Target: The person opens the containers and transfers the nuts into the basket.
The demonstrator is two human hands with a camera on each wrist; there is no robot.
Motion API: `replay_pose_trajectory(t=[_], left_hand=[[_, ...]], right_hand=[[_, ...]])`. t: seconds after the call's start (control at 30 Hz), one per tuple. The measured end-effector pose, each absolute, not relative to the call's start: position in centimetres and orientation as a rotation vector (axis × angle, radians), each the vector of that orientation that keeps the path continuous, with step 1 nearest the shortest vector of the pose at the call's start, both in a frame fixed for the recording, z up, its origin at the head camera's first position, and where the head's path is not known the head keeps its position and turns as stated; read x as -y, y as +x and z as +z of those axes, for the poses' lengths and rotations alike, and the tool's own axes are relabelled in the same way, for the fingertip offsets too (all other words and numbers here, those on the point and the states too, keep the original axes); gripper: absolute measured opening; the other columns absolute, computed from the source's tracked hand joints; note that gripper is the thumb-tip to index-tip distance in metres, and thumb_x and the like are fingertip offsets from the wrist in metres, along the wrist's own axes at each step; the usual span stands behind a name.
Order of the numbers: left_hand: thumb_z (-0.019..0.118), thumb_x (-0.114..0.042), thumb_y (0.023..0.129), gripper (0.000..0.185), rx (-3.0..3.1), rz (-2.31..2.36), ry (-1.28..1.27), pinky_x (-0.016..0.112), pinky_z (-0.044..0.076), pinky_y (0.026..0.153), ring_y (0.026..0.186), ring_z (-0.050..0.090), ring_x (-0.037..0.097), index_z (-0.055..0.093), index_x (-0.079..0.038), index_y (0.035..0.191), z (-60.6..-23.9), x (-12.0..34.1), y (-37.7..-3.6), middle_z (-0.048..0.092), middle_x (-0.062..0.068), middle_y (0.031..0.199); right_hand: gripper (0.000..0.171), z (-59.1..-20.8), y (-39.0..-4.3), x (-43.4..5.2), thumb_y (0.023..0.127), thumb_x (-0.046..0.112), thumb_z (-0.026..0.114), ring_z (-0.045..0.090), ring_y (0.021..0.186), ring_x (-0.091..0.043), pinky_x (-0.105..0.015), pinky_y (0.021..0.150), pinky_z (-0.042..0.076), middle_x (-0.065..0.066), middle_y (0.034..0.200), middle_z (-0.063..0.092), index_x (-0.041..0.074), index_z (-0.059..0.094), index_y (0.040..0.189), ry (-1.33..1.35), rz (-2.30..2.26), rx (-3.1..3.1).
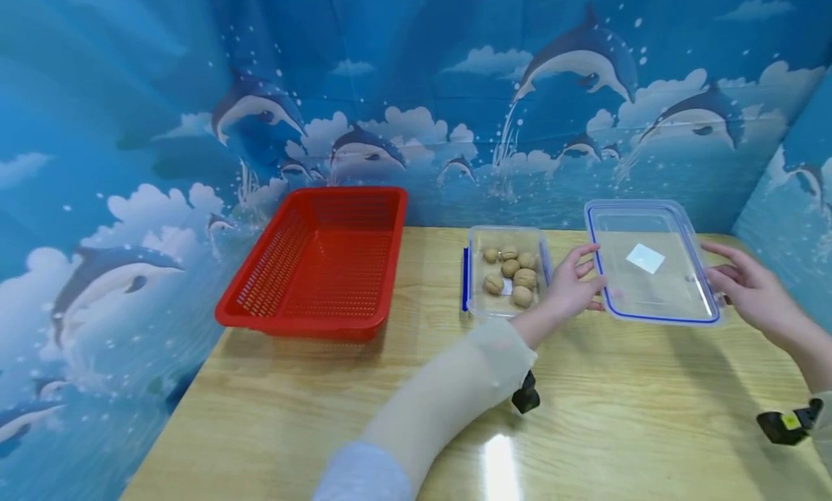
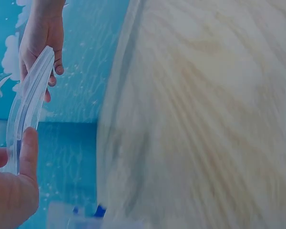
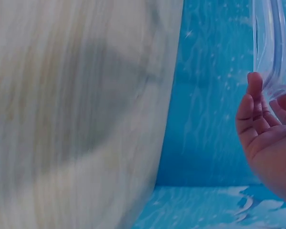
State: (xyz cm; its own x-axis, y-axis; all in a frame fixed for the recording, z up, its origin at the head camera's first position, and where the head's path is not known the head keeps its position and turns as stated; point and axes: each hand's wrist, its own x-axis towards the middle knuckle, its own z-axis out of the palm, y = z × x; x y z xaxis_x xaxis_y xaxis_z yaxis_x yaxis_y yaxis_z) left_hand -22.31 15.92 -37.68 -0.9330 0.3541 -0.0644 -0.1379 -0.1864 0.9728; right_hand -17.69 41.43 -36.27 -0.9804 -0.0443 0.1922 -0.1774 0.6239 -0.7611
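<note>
The left hand (image 1: 572, 288) is closed lightly on the near left edge of a clear lid (image 1: 650, 270), thumb under or along the rim and fingers spread over the top; in the left wrist view the thumb (image 2: 28, 148) is pressed against the lid's rim (image 2: 31, 100). The right hand (image 1: 747, 288) is set on the opposite short edge, its fingers bent round the rim, as the right wrist view shows where the fingertips (image 3: 255, 88) meet the lid edge (image 3: 271, 43). The lid is thus held between both hands, raised and tilted above the table (image 1: 390, 385), to the right of the box (image 1: 507, 273).

The lid is thin transparent plastic with a blue seal line and a small white label in its middle. It is judged to be light, fairly stiff but liable to flex if squeezed across its width, and smooth enough to slip from dry fingers. A hold on the two short edges, at the raised rim, is judged the surest, since the rim gives the fingers a lip.

Just left of the left hand the open box is seen, with walnuts (image 1: 510, 273) lying in it. Further left a red basket (image 1: 318, 259) stands on the table, well apart from the box. A dolphin-printed backdrop (image 1: 416, 89) encloses the table.
</note>
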Motion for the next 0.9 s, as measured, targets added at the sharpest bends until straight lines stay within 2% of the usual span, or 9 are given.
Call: replay_pose_trajectory(t=[0.17, 0.4, 0.63, 0.8, 0.83, 0.9], left_hand=[[0.059, 0.009, 0.091, 0.052, -1.792, 2.176, 0.217, 0.036, 0.057, 0.055, 0.070, 0.067, 0.026, 0.055, -0.021, 0.133, -38.4, -17.7, -21.8, 0.059, 0.005, 0.131], [0.061, 0.013, 0.086, 0.057, -1.821, 2.140, 0.148, 0.036, 0.058, 0.058, 0.077, 0.068, 0.026, 0.054, -0.019, 0.133, -39.2, -18.9, -21.2, 0.060, 0.012, 0.127], [0.062, 0.016, 0.083, 0.066, -1.890, 2.065, 0.073, 0.029, 0.055, 0.058, 0.073, 0.065, 0.018, 0.052, -0.024, 0.134, -40.3, -19.4, -20.5, 0.059, 0.008, 0.129], [0.062, 0.016, 0.083, 0.064, -1.921, 2.045, 0.018, 0.028, 0.054, 0.059, 0.068, 0.062, 0.018, 0.054, -0.023, 0.132, -40.9, -19.4, -20.3, 0.059, 0.009, 0.129], [0.063, 0.016, 0.083, 0.063, -1.924, 2.043, 0.012, 0.028, 0.053, 0.058, 0.068, 0.061, 0.016, 0.055, -0.023, 0.132, -41.1, -19.5, -20.3, 0.059, 0.009, 0.129], [0.063, 0.017, 0.082, 0.063, -1.928, 2.044, 0.000, 0.027, 0.053, 0.058, 0.066, 0.060, 0.016, 0.056, -0.023, 0.131, -41.3, -19.6, -20.4, 0.060, 0.010, 0.128]], right_hand=[[0.051, -37.0, -17.2, -42.6, 0.105, 0.010, 0.035, 0.055, 0.074, 0.007, -0.022, 0.055, 0.049, 0.035, 0.089, 0.049, -0.001, 0.020, 0.152, 0.119, 1.185, 2.742], [0.051, -38.0, -16.8, -44.0, 0.104, 0.007, 0.038, 0.057, 0.071, 0.003, -0.022, 0.053, 0.047, 0.033, 0.090, 0.056, 0.008, 0.025, 0.153, 0.173, 1.248, 2.728], [0.049, -39.2, -16.9, -44.4, 0.104, 0.009, 0.039, 0.055, 0.069, 0.000, -0.029, 0.050, 0.045, 0.030, 0.085, 0.054, 0.000, 0.026, 0.151, 0.173, 1.080, 2.818], [0.048, -40.0, -17.2, -44.9, 0.102, 0.002, 0.042, 0.054, 0.073, 0.002, -0.028, 0.050, 0.045, 0.027, 0.093, 0.053, 0.023, 0.038, 0.145, 0.262, 1.175, 2.830], [0.048, -40.1, -17.2, -44.9, 0.102, 0.001, 0.043, 0.054, 0.075, 0.003, -0.028, 0.050, 0.046, 0.023, 0.095, 0.054, 0.025, 0.039, 0.144, 0.271, 1.177, 2.837], [0.048, -40.3, -17.3, -45.0, 0.101, -0.001, 0.044, 0.053, 0.077, 0.004, -0.029, 0.052, 0.047, 0.008, 0.100, 0.058, 0.020, 0.040, 0.144, 0.274, 1.179, 2.854]])
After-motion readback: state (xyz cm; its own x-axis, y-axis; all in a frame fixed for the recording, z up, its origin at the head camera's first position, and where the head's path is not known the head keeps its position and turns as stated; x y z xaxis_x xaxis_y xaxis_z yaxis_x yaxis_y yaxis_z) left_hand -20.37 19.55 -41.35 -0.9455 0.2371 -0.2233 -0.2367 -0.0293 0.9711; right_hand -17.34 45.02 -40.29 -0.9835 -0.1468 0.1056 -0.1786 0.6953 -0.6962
